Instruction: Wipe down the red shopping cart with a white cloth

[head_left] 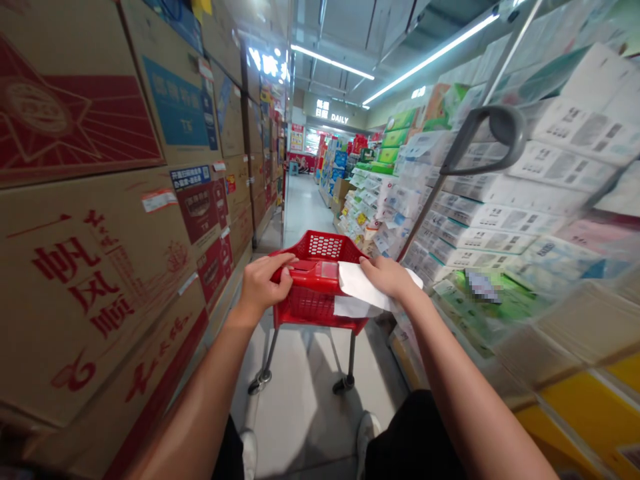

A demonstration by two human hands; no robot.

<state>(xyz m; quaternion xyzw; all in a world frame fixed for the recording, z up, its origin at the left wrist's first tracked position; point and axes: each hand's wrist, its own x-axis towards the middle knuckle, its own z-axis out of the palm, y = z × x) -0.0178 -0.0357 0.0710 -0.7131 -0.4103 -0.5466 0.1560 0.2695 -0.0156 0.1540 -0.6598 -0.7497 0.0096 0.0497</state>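
A red plastic shopping cart [300,313] stands straight ahead of me on thin legs with dark wheels. My left hand [263,283] is closed round the left end of its red handle [316,275]. At the handle's right end my right hand [387,277] is closed over a sheet of white paper [357,283], pressing it against the bar. Part of the paper hangs below the handle, and its far corner sticks out to the right of the hand. Fingertips of both hands are partly hidden, and little of the basket's inside shows.
Stacked cardboard cartons [65,293] wall the left side. On the right are piled packs of tissue paper [500,220], with a grey loop-shaped handle on a pole [453,167] in front. A tiled aisle floor [303,193] runs ahead toward more shelves.
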